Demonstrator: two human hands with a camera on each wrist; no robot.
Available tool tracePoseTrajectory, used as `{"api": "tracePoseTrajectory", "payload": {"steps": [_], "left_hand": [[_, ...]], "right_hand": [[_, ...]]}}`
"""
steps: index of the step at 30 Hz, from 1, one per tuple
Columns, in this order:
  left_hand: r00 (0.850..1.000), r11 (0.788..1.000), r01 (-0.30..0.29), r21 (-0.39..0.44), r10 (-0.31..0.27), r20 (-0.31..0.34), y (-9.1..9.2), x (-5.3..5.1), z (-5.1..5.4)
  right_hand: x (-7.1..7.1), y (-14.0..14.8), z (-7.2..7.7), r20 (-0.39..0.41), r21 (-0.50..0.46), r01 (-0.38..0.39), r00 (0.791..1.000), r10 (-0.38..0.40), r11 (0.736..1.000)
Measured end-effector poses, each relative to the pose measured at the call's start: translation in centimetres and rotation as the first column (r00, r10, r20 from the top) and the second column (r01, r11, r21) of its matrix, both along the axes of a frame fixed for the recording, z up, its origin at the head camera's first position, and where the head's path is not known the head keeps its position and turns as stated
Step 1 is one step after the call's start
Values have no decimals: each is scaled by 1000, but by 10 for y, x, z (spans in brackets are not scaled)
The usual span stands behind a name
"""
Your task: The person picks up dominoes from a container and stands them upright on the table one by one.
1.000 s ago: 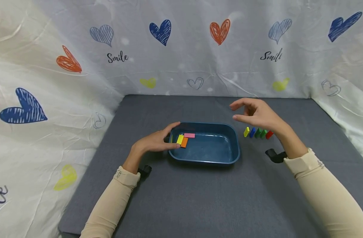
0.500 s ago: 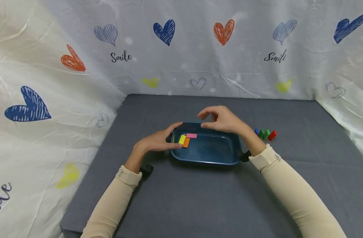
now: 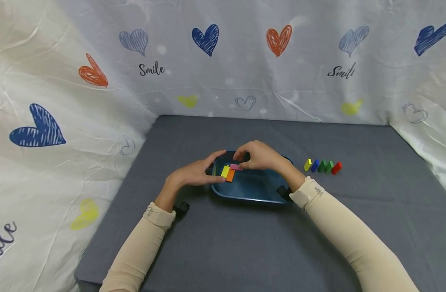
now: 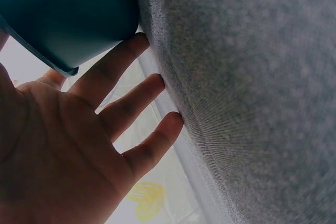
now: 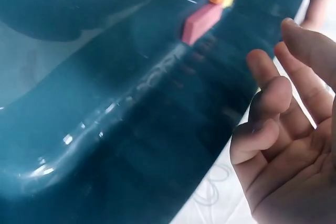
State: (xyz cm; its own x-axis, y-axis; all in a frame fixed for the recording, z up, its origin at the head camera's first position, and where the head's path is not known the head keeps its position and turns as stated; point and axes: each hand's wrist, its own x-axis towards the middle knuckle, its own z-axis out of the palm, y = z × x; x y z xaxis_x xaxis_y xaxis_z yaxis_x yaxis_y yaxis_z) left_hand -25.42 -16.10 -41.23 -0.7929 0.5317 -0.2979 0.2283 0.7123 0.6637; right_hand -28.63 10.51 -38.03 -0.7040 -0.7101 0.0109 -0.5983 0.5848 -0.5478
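A dark blue rectangular tray [image 3: 252, 187] stands on the table. My left hand [image 3: 193, 172] rests at its left end, with the thumb by the near rim and a finger at the far rim. In the left wrist view its fingers are spread and fairly straight, touching the tray's outer wall [image 4: 79, 14] and the table. Inside lie a yellow block [image 3: 225, 171], an orange block [image 3: 230, 175] and a pink block [image 3: 236, 167]. My right hand [image 3: 261, 156] is over the tray by the pink block. The right wrist view shows its fingers loosely bent, apart from the pink block [image 5: 202, 23], holding nothing.
To the right of the tray, a row of small upright blocks stands on the grey table [image 3: 244, 243]: a yellow one [image 3: 308, 164], a blue one [image 3: 315, 165], two green ones [image 3: 325, 166] and a red one [image 3: 337, 168]. A white curtain with hearts [image 3: 223, 81] hangs behind.
My right hand has moved left from above the row of blocks, over the tray, and down to the pink block. The left hand stays at the tray's left end.
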Motion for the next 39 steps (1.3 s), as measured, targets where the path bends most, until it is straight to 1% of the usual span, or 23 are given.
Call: {"api": "tracePoseTrajectory", "payload": {"steps": [6, 13, 17, 22, 30, 35, 39], "left_hand": [[1000, 1000, -3, 7, 3, 1, 0, 1, 0], [1000, 1000, -3, 8, 3, -8, 0, 0, -2], [1000, 1000, 0, 11, 0, -11, 0, 0, -3], [1000, 1000, 1, 15, -1, -11, -1, 0, -3], [1000, 1000, 10, 9, -10, -13, -1, 0, -3], [1000, 1000, 9, 13, -9, -11, -1, 0, -2], [1000, 1000, 13, 17, -12, -15, -1, 1, -2]], "right_hand": [[0, -7, -7, -33, 66, 57, 998, -55, 996], [2, -12, -15, -88, 120, 82, 994, -71, 989], [2, -13, -18, -99, 137, 87, 992, -74, 987], [1, -14, -22, -95, 141, 88, 993, -75, 986], [1, -15, -24, -51, 164, 81, 996, -74, 983], [0, -14, -26, -49, 175, 73, 997, -66, 982], [-1, -13, -25, -50, 166, 59, 997, -51, 984]]}}
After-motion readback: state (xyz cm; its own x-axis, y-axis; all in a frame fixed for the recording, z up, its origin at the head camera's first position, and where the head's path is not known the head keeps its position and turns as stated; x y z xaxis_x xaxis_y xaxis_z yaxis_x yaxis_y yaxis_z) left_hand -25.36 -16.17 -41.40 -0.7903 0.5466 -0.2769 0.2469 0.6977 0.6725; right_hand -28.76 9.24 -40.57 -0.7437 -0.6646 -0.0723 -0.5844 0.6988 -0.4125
